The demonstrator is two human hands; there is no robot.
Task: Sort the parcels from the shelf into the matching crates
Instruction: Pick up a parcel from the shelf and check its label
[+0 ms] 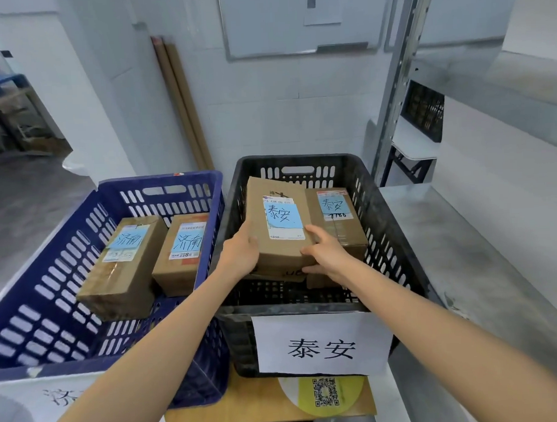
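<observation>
Two hands are on the held parcel [280, 217], which sits in the black crate [235, 200], left of centre. L hand [240, 254] clasps its left side; R hand [327, 253] curls round its near right corner, fingers on top & under. The parcel's far end looks raised; can't tell if the near end rests on the crate floor. Its top has a blue note w/ 泰安.

A 2nd parcel [338, 227] w/ the same note lies in the crate's right half, right beside the held one.

A white sign [321, 346] on the crate's front wall reads 泰安.

The blue crate [161, 181] is just left of the black crate. In it are a long parcel [120, 272] & a short parcel [180, 266], side by side, both w/ 济南 notes.

The steel shelf [484, 265] is right of the black crate. Cardboard tubes [183, 103] lean on the wall behind it, to the left.
</observation>
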